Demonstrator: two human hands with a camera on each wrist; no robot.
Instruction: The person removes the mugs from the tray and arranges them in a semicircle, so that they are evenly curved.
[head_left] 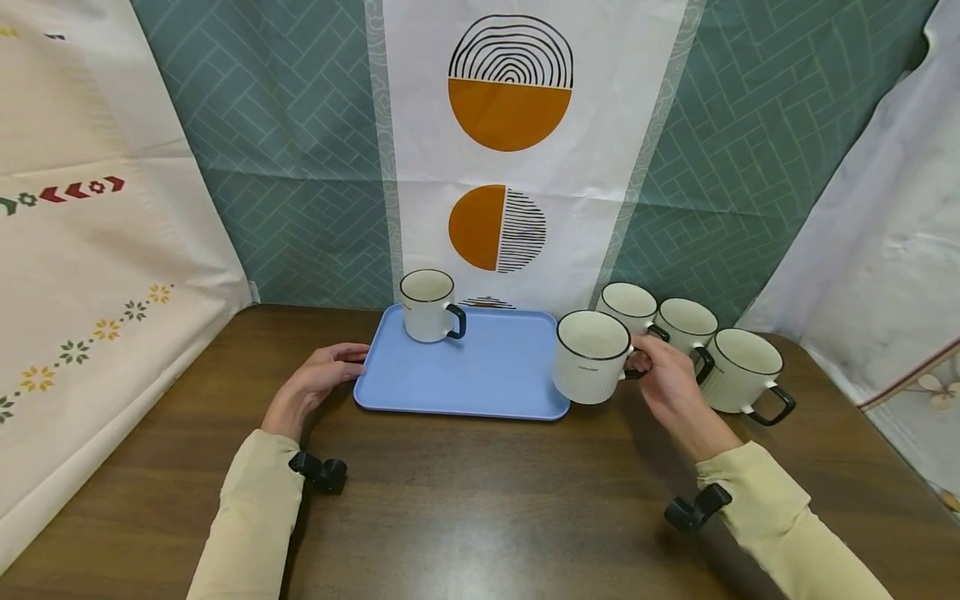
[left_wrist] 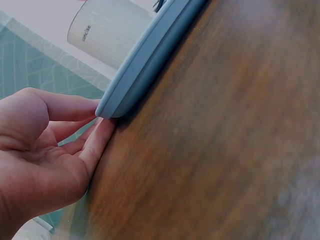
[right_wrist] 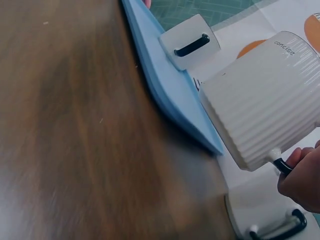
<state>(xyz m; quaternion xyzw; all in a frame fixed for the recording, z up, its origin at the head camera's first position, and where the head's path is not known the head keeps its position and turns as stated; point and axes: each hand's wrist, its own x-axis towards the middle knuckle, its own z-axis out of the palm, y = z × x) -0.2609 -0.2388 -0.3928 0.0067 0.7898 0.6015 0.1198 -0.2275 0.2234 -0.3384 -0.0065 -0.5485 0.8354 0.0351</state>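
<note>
Left hand [head_left: 317, 385] on the blue tray [head_left: 480, 375], right hand [head_left: 671, 383] on a mug.
Left of centre, thumb and fingers pinch the tray's left edge; its long axis runs across mid-frame, the standing mug [head_left: 426, 321] at its upper left. Right of centre, the right hand grasps the held mug [head_left: 591, 367] by its handle, the body lying leftward, at the tray's right edge; three more mugs [head_left: 686, 321] stand beside that hand.

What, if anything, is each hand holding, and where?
The right hand holds a white mug by its black handle; the left hand grips the blue tray at its left rim.
</note>
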